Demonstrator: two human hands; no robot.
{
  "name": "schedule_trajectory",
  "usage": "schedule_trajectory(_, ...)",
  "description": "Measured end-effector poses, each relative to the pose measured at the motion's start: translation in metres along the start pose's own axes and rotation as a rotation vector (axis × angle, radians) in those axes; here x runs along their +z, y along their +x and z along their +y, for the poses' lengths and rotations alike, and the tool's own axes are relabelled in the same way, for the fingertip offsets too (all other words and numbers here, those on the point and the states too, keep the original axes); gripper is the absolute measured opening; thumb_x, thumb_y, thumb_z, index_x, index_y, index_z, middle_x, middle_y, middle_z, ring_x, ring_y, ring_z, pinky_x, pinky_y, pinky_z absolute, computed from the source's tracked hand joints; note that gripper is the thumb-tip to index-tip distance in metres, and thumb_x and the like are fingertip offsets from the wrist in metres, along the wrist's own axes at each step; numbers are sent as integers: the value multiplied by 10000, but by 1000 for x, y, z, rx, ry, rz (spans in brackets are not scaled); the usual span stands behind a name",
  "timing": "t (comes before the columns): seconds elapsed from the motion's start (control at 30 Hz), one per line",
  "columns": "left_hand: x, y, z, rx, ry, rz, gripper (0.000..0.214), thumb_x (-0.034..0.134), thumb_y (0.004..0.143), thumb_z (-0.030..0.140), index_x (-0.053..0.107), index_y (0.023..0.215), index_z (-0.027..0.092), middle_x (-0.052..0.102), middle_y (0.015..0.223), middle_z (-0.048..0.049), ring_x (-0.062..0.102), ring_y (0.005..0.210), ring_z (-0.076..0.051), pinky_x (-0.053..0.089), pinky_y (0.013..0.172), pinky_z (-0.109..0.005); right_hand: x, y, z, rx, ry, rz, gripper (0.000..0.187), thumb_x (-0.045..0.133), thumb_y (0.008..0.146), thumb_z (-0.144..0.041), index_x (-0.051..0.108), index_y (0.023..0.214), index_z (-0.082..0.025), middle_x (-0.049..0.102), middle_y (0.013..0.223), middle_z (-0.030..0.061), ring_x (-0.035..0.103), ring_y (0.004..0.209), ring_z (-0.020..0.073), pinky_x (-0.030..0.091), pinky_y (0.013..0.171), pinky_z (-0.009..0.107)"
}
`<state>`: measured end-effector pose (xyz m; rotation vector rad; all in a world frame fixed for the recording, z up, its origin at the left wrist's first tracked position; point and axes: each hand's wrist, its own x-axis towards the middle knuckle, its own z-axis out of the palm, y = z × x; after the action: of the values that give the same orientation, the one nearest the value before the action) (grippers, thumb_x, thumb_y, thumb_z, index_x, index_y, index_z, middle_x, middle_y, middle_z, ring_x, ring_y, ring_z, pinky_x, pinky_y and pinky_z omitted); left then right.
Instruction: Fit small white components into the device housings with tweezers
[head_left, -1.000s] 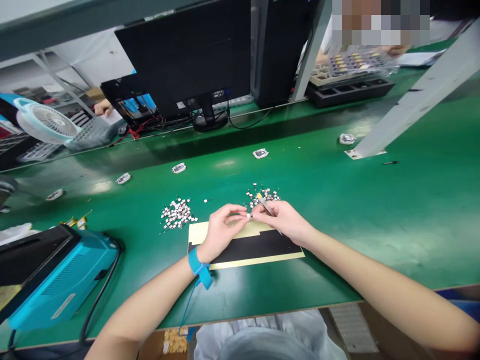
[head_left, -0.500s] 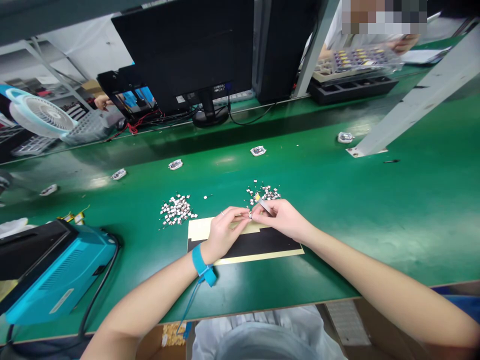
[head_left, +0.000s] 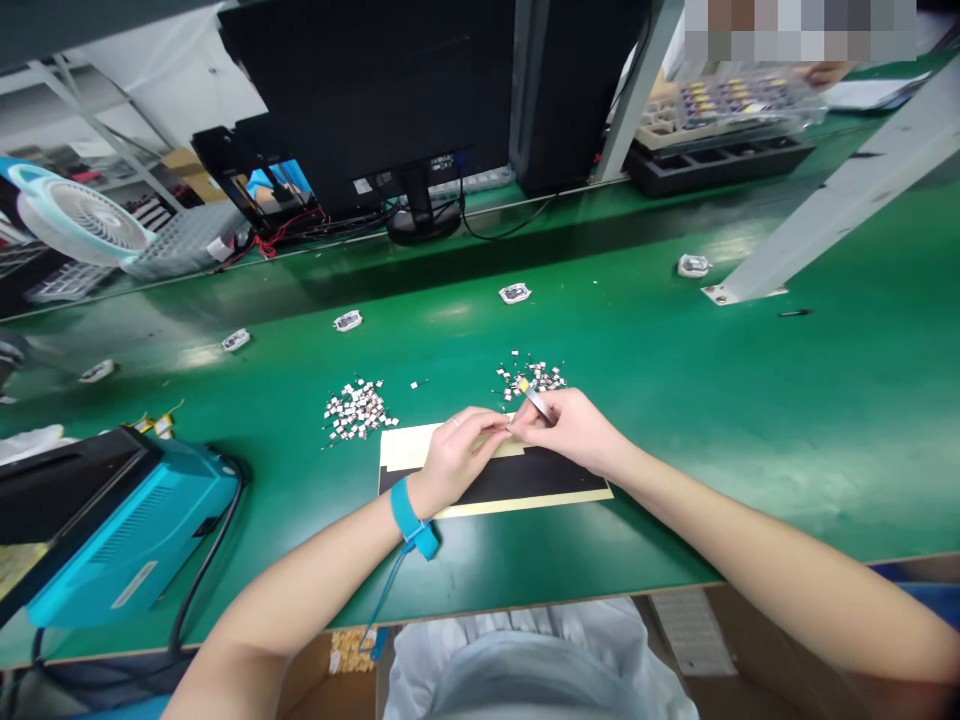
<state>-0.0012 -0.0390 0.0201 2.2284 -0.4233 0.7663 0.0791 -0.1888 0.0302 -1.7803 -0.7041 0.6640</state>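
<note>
Tweezers | right hand | component piles beside | tan-black sheet beneath

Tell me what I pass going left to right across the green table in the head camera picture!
teal machine → first pile of tiny white-and-black pieces → second pile of tiny pieces → white metal post → little black stick
</note>
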Motion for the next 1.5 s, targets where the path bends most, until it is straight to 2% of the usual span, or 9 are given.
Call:
schedule_trajectory(0.13,-1,0,1,-5,-7,4,102,559,776,139,555,878,140,614,790,-46,580,732,-99,511,656,-196,-3,0,-2,17,81,4,224,542,824,-262,510,680,-94,554,691,-12,551,644,85,476,609,238)
schedule_trajectory(0.3,-2,-1,2,-41,-17,4,132,548,787,160,540,916,133,604,823,-49,590,736,-87,521,658,-174,-6,0,-3,31,53,-42,240,499,851,-306,503,729,-99,465,565,-56,417,425,29,361,404,147)
schedule_trajectory(0.4,-5,2,3,-36,-18,-22,134,551,787,178,538,913,136,610,818,-43,592,736,-89,518,666,-177,-6,1,-4,4,-44,-53,195,526,834,-293,527,842,-98,527,672,-23,501,535,58,431,482,179)
schedule_trajectory(0.6,-33,26,-21,-92,432,-369,204,494,813,190,523,1006,131,595,992,-78,536,960,-178,447,866,-306,-25,6,1,-43,-458,129,181,524,829,-270,531,923,-115,534,919,40,528,800,138,459,717,319)
schedule_trajectory(0.73,-57,34,-49,-214,561,-439,246,427,767,17,557,953,111,585,984,-114,554,908,-223,454,814,-358,-37,4,-3,-92,-692,-79,185,533,824,-292,552,848,-110,552,857,27,536,771,128,461,699,304)
schedule_trajectory(0.87,-63,31,-63,-300,566,-499,330,381,695,-69,595,845,132,597,861,-87,577,755,-197,463,715,-320,-28,-7,-10,-123,-880,-271,209,539,820,-316,557,848,-110,558,846,27,541,769,128,466,698,306)
schedule_trajectory(1.1,-55,36,-47,-441,379,-391,213,459,713,-2,628,778,109,586,766,-78,558,751,-198,447,738,-349,-1,-22,-16,-150,-1157,-265,169,520,838,-260,554,939,-128,547,947,37,541,727,111,472,638,270)
schedule_trajectory(1.3,-15,22,-13,-489,-114,-321,161,555,753,111,653,870,163,614,850,-36,594,794,-115,498,692,-199,19,-29,-23,-209,-1342,-235,113,494,816,-103,586,882,-101,573,894,85,572,730,168,425,521,242)
schedule_trajectory(1.5,6,6,-15,-579,-330,-171,105,595,726,126,668,800,120,599,820,-68,597,788,-133,520,721,-246,30,-33,-29,-202,-1421,-231,213,414,779,16,573,875,-90,572,845,90,570,678,163,410,473,241)
